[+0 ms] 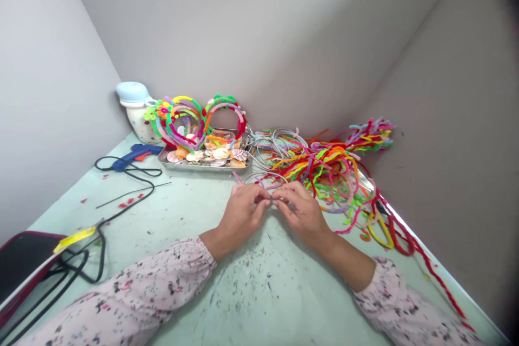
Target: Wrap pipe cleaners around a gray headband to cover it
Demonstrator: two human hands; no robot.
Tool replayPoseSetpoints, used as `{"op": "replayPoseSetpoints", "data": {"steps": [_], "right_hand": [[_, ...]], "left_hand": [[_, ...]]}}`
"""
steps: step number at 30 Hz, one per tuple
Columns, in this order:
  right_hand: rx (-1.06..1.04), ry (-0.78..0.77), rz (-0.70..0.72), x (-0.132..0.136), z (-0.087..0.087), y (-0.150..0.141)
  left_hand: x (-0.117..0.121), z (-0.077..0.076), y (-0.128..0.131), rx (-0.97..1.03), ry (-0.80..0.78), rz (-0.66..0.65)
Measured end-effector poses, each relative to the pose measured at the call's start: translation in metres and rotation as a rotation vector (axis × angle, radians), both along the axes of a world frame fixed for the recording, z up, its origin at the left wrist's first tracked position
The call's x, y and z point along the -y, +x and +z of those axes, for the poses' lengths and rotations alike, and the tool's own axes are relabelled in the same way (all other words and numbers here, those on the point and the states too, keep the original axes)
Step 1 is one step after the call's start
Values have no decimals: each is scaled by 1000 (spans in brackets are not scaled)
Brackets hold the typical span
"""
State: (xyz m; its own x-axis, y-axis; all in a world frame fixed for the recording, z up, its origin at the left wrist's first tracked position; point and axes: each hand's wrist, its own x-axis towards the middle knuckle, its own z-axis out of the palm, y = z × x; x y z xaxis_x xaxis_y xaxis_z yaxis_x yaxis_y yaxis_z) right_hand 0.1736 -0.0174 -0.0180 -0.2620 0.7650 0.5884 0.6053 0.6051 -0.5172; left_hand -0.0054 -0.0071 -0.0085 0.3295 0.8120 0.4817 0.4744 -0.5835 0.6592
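My left hand (pixel 245 210) and my right hand (pixel 302 212) meet over the middle of the table, thumbs and forefingers pinched together. Between the fingertips is a thin, dark purplish bit of pipe cleaner (pixel 271 200), mostly covered by the fingers. A lilac end (pixel 259 181) and a pink end (pixel 237 177) stick up behind my left hand. Just beyond the fingers curves a thin grey wire hoop (pixel 265 174); whether the fingers hold it too, I cannot tell. Close to my right hand lies a tangled heap of colourful pipe cleaners (pixel 324 165).
Finished fuzzy headbands (pixel 239 113) stand on a metal tray (pixel 203 168) of shells (pixel 219 154). Left are a lidded cup (pixel 140 119), a blue glue gun (pixel 135 155), its black cord (pixel 152 189) and a dark case (pixel 30 259). Scissors (pixel 399 235) lie right, near grey wire hoops (pixel 287 140).
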Motion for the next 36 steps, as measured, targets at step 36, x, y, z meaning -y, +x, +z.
{"op": "replayPoseSetpoints", "data": {"steps": [36], "right_hand": [[12, 13, 15, -2, 1, -2]], "left_hand": [[0, 2, 0, -29, 20, 8]]}}
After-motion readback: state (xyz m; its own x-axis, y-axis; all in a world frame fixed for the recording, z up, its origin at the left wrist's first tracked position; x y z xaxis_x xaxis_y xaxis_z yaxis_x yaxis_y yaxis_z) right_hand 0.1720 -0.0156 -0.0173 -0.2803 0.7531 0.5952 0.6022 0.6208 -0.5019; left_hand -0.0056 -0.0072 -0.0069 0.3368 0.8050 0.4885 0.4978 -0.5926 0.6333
